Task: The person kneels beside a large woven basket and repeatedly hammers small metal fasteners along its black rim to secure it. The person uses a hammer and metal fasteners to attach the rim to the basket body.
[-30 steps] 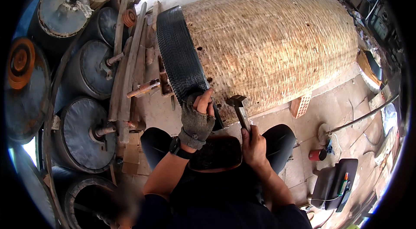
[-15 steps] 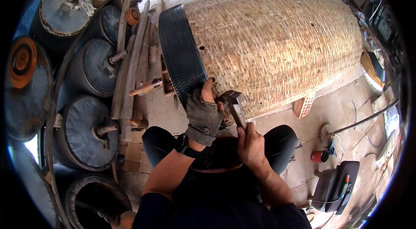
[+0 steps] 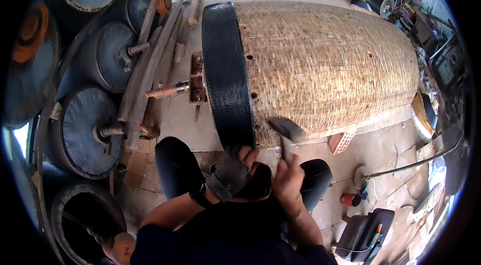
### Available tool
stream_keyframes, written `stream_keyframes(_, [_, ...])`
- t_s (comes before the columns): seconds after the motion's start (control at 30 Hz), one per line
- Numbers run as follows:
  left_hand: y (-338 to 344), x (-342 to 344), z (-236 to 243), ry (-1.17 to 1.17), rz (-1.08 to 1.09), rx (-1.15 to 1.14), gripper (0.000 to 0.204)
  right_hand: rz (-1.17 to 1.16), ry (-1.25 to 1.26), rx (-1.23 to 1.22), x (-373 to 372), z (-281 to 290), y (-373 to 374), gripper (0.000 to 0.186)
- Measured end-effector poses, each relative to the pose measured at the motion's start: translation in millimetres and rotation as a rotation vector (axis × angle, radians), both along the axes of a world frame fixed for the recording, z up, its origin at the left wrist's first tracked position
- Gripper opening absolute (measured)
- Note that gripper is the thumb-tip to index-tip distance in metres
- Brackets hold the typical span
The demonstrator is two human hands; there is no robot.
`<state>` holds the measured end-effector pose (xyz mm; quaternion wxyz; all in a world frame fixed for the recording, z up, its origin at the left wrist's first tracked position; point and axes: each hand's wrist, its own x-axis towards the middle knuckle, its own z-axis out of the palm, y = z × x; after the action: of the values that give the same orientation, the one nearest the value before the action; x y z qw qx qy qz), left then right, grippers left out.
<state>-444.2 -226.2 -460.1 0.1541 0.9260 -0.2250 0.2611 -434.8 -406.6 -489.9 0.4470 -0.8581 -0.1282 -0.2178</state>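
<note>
A large drum (image 3: 330, 64) with a rough, pale wooden surface and small holes lies on its side before me. A black ribbed band (image 3: 225, 74) wraps around its left end. My left hand (image 3: 233, 172), in a grey fingerless glove, is closed at the band's lower end; what its fingers hold is hidden. My right hand (image 3: 285, 182) grips a hammer (image 3: 284, 129), its blurred head over the drum's surface just right of the band.
Metal rollers (image 3: 87, 132) are stacked at the left beside long wooden planks (image 3: 158, 64). A rusty shaft (image 3: 168, 89) juts from the drum's end. A perforated brick (image 3: 340, 142), red can (image 3: 350, 199) and dark padded object (image 3: 363, 235) are at right.
My left hand has moved down along the band to its lower end. The hammer has moved and is blurred now. The view has shifted, showing more of the band's top.
</note>
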Motion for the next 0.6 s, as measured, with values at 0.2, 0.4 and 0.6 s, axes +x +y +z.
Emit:
stream_keyframes(0.2, [1.3,-24.6,-61.6,0.417,-0.133,0.206,0.034,0.069,0.037,0.273,-14.5,14.5,-2.5,0.021])
stream_keyframes(0.4, [-8.4,-23.6,-83.6,0.399,-0.222,0.293,0.025,-0.038,0.110,-0.057,10.9,4.2,13.7,0.023])
stream_keyframes(0.6, [-7.3,-27.5,-77.5,0.369,-0.228,0.366,0.025,0.009,-0.180,0.418,-12.8,13.4,13.7,0.031])
